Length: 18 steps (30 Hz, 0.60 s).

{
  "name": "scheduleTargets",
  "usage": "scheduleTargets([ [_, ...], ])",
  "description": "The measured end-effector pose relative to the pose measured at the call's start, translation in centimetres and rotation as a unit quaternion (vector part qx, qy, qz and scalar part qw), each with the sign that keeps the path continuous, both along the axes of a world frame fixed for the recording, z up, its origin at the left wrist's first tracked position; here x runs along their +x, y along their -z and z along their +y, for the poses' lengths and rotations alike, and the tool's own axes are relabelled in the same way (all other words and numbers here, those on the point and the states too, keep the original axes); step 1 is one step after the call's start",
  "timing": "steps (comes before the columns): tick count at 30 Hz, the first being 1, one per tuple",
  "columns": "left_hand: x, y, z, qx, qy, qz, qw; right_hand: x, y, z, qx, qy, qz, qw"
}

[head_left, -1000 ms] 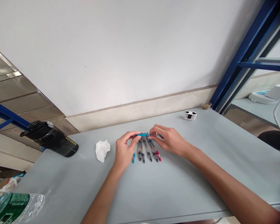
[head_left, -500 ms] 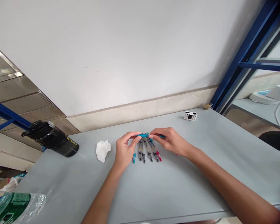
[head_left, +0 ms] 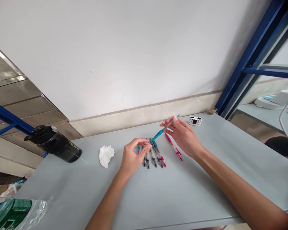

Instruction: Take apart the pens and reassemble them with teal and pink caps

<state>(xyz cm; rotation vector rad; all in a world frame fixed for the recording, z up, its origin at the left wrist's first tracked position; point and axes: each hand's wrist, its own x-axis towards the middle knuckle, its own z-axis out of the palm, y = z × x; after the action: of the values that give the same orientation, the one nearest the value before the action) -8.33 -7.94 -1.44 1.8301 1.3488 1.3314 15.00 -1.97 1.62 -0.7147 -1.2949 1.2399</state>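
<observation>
Raised at the right of the pens, my right hand (head_left: 182, 134) holds a blue pen (head_left: 159, 133) tilted, its lower end by the row. My left hand (head_left: 134, 155) hovers over the left side of the row, thumb and fingertips pinched together; whatever they hold is too small to make out. Several clear pens with black tips (head_left: 153, 158) lie side by side on the grey table, along with one with a red clip (head_left: 163, 161). Apart from them, a pink-red pen (head_left: 174, 147) lies below my right hand.
Crumpled white tissue (head_left: 106, 156) lies left of my left hand. A black bottle (head_left: 54, 143) and a clear green-labelled bottle (head_left: 19, 212) are farther left. Toward the back right of the table (head_left: 206, 191) are a white device (head_left: 195, 120) and a small tub (head_left: 212, 111).
My hands have moved apart. The blue pen, level between both hands before, is now tilted in my right hand, which rose. The pink-red pen has come into view.
</observation>
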Motion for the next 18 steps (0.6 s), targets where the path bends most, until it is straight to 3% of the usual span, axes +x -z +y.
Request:
scheduleTargets([
  [4, -1.1, 1.0, 0.9, 0.047, -0.053, 0.115, 0.991, 0.5, -0.3, 0.6, -0.049, 0.011, 0.063, 0.997],
  [8, -2.6, 2.7, 2.0, 0.006, -0.113, 0.21, 0.971, 1.6, 0.0, 1.3, -0.057, 0.0, 0.108, 0.993],
  [12, -3.2, 3.6, 2.4, -0.022, -0.12, 0.229, 0.966, 2.4, 0.4, 1.8, -0.012, 0.021, 0.105, 0.994],
  [18, -2.9, 3.2, 2.3, -0.037, -0.118, 0.227, 0.966, 2.8, 0.3, 1.9, 0.005, 0.03, 0.098, 0.995],
])
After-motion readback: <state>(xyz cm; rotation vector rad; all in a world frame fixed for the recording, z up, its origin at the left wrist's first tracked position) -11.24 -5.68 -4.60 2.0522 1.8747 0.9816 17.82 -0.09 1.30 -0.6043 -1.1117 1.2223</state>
